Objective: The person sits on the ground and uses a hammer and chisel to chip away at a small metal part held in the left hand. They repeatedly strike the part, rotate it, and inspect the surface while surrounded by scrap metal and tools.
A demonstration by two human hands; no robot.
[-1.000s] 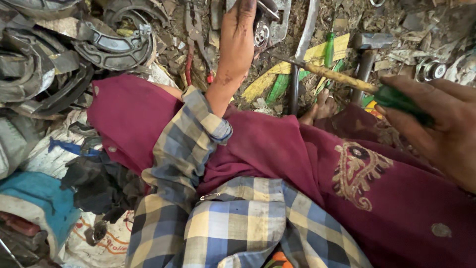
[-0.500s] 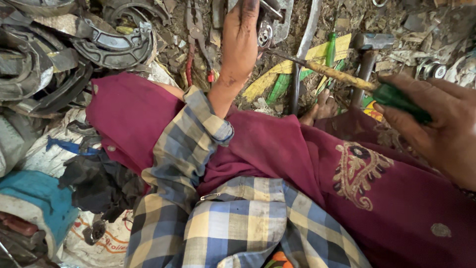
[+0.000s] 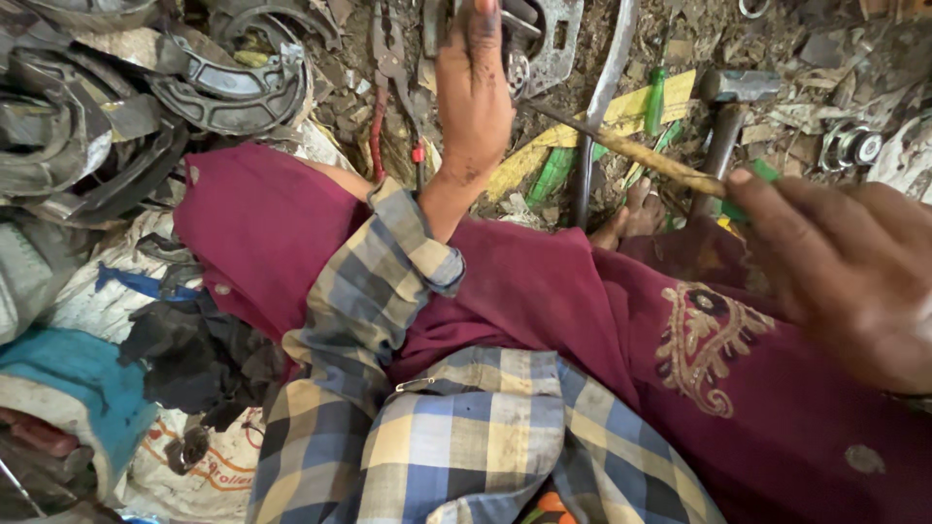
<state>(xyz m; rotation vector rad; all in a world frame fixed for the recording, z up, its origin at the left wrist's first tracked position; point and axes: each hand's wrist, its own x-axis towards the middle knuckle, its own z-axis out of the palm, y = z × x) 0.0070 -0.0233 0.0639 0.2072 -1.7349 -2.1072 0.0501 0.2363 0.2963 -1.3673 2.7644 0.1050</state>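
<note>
My left hand [image 3: 474, 92] reaches forward over the dirty ground, fingers on a grey metal bracket [image 3: 544, 44] at the top edge; whether it grips the part is hidden. My right hand [image 3: 845, 267] at the right holds a screwdriver [image 3: 641, 153] with a green handle and a rusty shaft that points left toward the bracket. My checked sleeve [image 3: 379, 291] and maroon garment [image 3: 544, 311] fill the lower frame.
Curved grey brake shoes [image 3: 228, 82] lie piled at top left. Red-handled pliers [image 3: 388, 107], a hammer [image 3: 730, 107], a metal bar [image 3: 600, 107] and a green tool [image 3: 656, 97] lie on the debris ahead. My bare toes [image 3: 636, 209] show. Rags and sacks [image 3: 116, 388] lie at left.
My right hand has shifted slightly left and down with the screwdriver. My left hand stays at the bracket.
</note>
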